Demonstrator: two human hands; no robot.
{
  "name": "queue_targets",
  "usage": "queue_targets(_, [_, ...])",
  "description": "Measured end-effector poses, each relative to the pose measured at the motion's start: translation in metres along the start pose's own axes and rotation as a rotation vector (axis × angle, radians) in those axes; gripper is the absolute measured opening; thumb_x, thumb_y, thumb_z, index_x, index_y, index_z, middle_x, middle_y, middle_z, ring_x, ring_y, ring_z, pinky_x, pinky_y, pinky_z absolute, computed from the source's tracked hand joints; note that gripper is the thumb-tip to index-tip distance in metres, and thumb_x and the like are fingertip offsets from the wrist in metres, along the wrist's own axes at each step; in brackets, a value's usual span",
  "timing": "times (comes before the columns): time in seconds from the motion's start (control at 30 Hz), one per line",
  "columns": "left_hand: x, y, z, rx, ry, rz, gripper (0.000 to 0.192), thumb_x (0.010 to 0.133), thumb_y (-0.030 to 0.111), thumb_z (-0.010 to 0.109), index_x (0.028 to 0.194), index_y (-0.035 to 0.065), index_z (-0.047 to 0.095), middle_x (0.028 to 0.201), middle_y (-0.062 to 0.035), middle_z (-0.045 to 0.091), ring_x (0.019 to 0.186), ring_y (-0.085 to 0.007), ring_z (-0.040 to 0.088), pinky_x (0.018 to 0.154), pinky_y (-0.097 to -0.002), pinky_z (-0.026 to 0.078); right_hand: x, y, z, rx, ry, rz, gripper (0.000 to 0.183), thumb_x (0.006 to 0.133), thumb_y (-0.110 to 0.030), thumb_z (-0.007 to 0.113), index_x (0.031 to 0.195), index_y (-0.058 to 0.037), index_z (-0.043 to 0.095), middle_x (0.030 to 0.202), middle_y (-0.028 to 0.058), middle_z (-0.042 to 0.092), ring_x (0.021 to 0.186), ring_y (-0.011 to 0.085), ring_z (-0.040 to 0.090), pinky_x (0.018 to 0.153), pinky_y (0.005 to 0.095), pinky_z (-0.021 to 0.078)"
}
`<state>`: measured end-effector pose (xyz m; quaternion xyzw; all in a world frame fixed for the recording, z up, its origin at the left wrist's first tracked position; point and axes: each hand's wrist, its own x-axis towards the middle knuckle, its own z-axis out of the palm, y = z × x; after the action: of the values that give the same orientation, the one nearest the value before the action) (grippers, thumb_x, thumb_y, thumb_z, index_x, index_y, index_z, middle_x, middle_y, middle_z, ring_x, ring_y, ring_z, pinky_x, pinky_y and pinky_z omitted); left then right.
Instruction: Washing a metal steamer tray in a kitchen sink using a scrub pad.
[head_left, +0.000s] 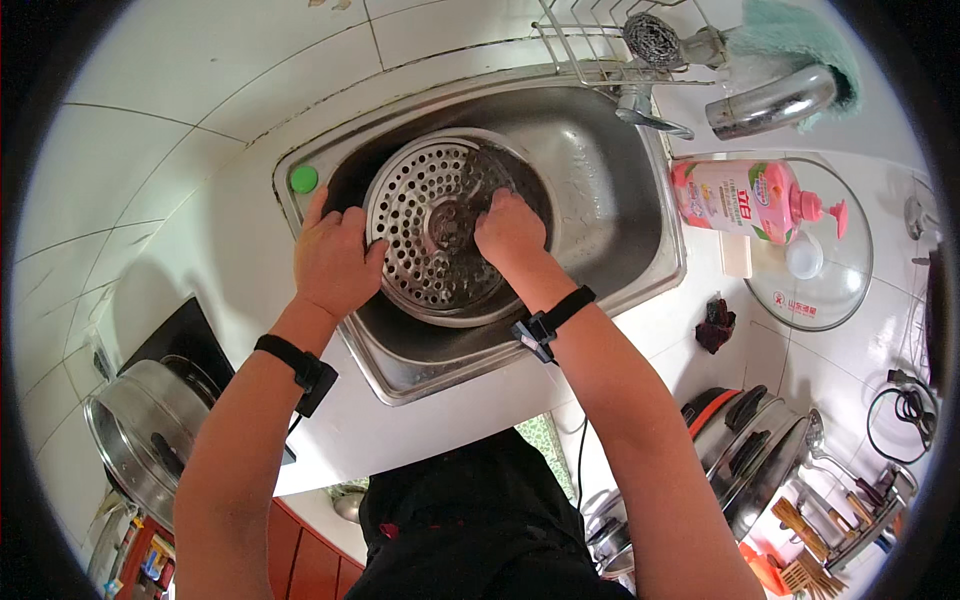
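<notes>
A round, perforated stainless-steel steamer pan (415, 259) sits tilted inside the stainless-steel sink (611, 169). Its right half looks dark and wet. My left hand (335, 259) grips the pan's left rim, thumb inside the edge, with the index finger stretched over the sink's rim beside a round green cap (304, 179). Over the right side of the pan, my right hand (513, 229) has its fingers curled down against the perforated surface. Whatever may be under those fingers is hidden by the hand.
A faucet (652, 120) and wire rack (581, 45) stand at the sink's back right. Right of the sink, a pink dish-soap pump bottle (739, 199) lies by a glass lid (832, 277). Large pots (154, 420) stand at left; more pots (757, 457) stand lower right.
</notes>
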<state>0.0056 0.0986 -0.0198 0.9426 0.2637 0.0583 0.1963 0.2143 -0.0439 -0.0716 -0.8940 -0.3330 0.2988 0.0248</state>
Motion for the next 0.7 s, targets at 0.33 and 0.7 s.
queue_targets(0.33, [-0.018, 0.071, -0.017, 0.008, -0.104, -0.346, 0.027, 0.086, 0.021, 0.074, 0.098, 0.0031, 0.059, 0.086, -0.0238, 0.069, 0.085, -0.0420, 0.066, 0.101, -0.0509, 0.049, -0.016, 0.012, -0.013, 0.227, -0.032, -0.007, 0.049, 0.096, -0.018, 0.064, 0.138, 0.0062, 0.051, 0.141, 0.0298, 0.053, 0.122, 0.0450, 0.062, 0.099, 0.0497, 0.0566])
queue_targets(0.7, [0.018, 0.043, -0.021, -0.396, -0.118, -0.641, 0.044, 0.085, 0.019, 0.075, 0.120, -0.0035, 0.059, 0.086, -0.0188, 0.072, 0.087, -0.0357, 0.072, 0.079, -0.0448, 0.056, -0.014, -0.002, -0.008, 0.239, 0.064, -0.130, 0.047, 0.095, -0.017, 0.067, 0.137, 0.0009, 0.055, 0.136, 0.0248, 0.060, 0.121, 0.0403, 0.064, 0.099, 0.0473, 0.0566])
